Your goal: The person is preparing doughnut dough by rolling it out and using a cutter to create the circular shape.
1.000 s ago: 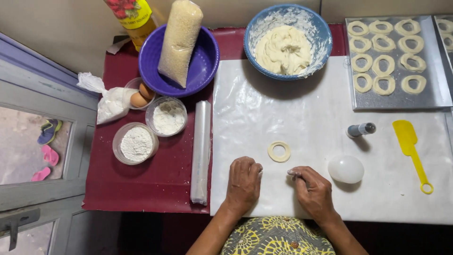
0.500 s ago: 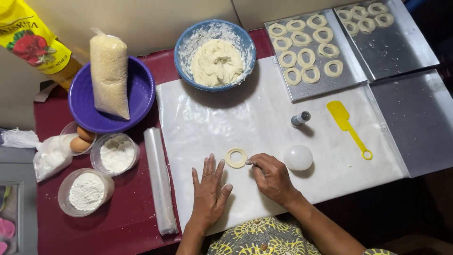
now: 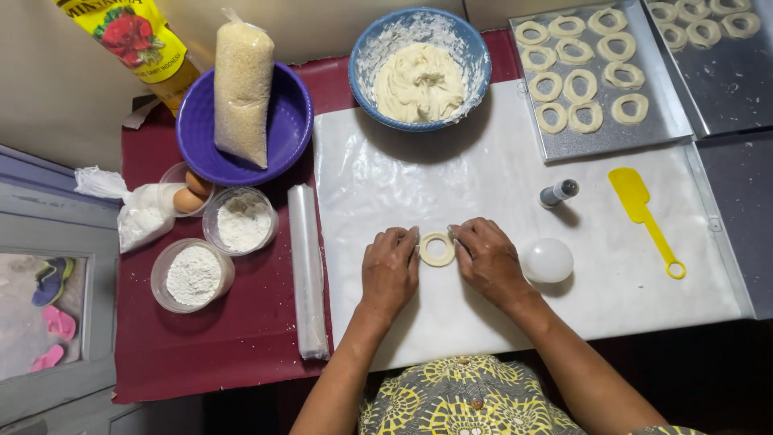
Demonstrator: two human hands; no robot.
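Observation:
A pale dough ring (image 3: 437, 249) lies on the white plastic sheet (image 3: 499, 185). My left hand (image 3: 389, 270) rests on the sheet with its fingertips against the ring's left edge. My right hand (image 3: 485, 259) touches the ring's right edge with its fingertips. Neither hand lifts it. A blue bowl of dough (image 3: 419, 69) stands at the back. Right of it, a metal tray (image 3: 600, 80) carries several shaped dough rings.
A white round lid (image 3: 547, 260), a small bottle (image 3: 558, 192) and a yellow spatula (image 3: 646, 217) lie right of my hands. On the left stand a rolled plastic sheet (image 3: 307, 270), two flour cups (image 3: 192, 275), eggs (image 3: 193, 193) and a purple bowl (image 3: 241, 121) holding a bag of crumbs.
Both hands have closed in on the dough ring from either side; before, the left hand lay flat beside it. The view has shifted.

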